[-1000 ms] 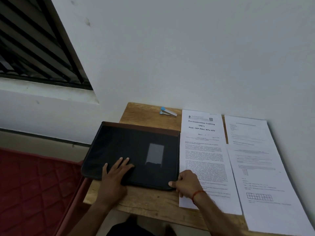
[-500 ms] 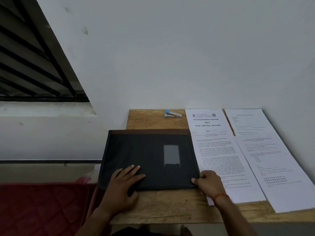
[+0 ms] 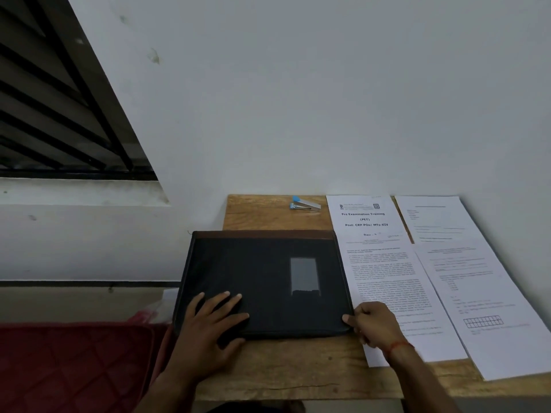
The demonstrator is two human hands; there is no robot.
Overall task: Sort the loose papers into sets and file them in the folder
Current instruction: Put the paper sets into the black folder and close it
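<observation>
One black folder [image 3: 262,281], left hand [image 3: 208,326] flat on it, right hand [image 3: 374,326] pinching corner

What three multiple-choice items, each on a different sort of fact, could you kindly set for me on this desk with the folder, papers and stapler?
1. Where does the stapler lie relative to the folder?
A. On top of it
B. Beyond it, on the bare table near the wall
C. On the floor

2. What colour is the stapler's end?
A. Blue
B. Red
C. Yellow

3. What state is the folder in?
A. Open, sheets inside
B. Standing upright
C. Closed, lying flat

Answers:
1 B: it sits on bare wood behind the folder, left of the papers.
2 A: its left end shows blue against the silver body.
3 C: its cover is down, with the left hand resting flat on it and the right hand pinching its near right corner.
</observation>
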